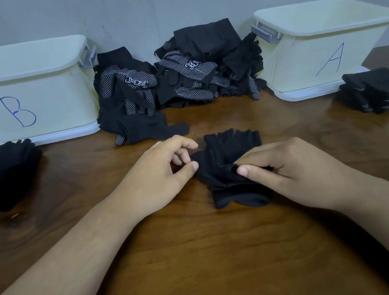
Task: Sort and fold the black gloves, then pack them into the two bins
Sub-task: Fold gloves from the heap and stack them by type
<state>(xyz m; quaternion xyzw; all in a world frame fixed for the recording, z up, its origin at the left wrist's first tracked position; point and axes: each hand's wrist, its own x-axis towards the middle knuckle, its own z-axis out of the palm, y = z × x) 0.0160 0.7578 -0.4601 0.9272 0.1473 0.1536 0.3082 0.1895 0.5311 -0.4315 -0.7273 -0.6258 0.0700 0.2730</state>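
Note:
A black glove (228, 147) lies on the wooden table in front of me, fingers pointing away. My right hand (290, 168) pinches a fold of its fabric between thumb and fingers. My left hand (159, 172) is at the glove's left edge with fingers curled, thumb tip touching the fabric. A heap of unsorted black gloves (178, 79), some with white dots, lies against the wall between two pale bins. Bin B (30, 106) stands at the left, bin A (321, 57) at the right.
A stack of folded black gloves (0, 173) sits at the left in front of bin B. Another folded stack (379, 92) sits at the right in front of bin A. The grey wall (166, 0) closes the back of the table (205, 259).

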